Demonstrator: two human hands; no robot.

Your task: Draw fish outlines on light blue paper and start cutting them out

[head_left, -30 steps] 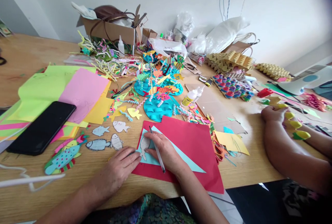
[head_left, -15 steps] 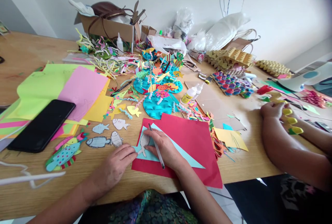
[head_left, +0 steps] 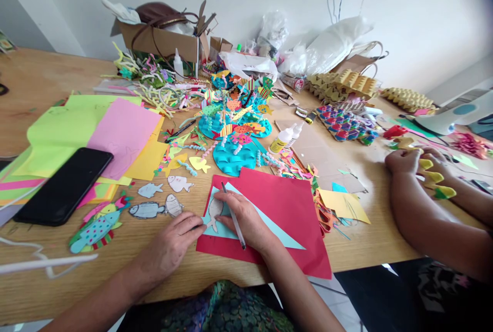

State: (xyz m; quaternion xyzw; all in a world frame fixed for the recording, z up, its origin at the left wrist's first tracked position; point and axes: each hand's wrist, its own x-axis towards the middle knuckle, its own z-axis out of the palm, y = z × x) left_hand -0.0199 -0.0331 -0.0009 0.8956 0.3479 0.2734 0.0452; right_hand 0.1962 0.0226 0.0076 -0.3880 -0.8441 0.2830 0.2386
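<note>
My left hand [head_left: 179, 237] has its fingers together on the left corner of a light blue paper [head_left: 277, 234]. The paper lies on a red sheet [head_left: 288, 193]. A pen [head_left: 238, 227] is held in my right hand [head_left: 246, 216], tip end pointing toward me, while its fingertips press a fish cutout [head_left: 215, 213] on the blue paper. Several drawn fish cutouts [head_left: 147, 209] lie left of the red sheet, and coloured paper fish [head_left: 94, 229] are stacked farther left.
A black phone [head_left: 65, 186] rests beside coloured sheets [head_left: 119, 134]. Glue bottles [head_left: 281, 140], blue craft pieces [head_left: 234, 157] and paper scraps stand or lie beyond the red sheet. At right, another person's hands [head_left: 404, 161] hold yellow egg-carton pieces [head_left: 442, 191]. A box [head_left: 165, 42] sits behind.
My hands keep nearly the same pose on the paper and cutout. The other person's hands and the yellow pieces have shifted slightly.
</note>
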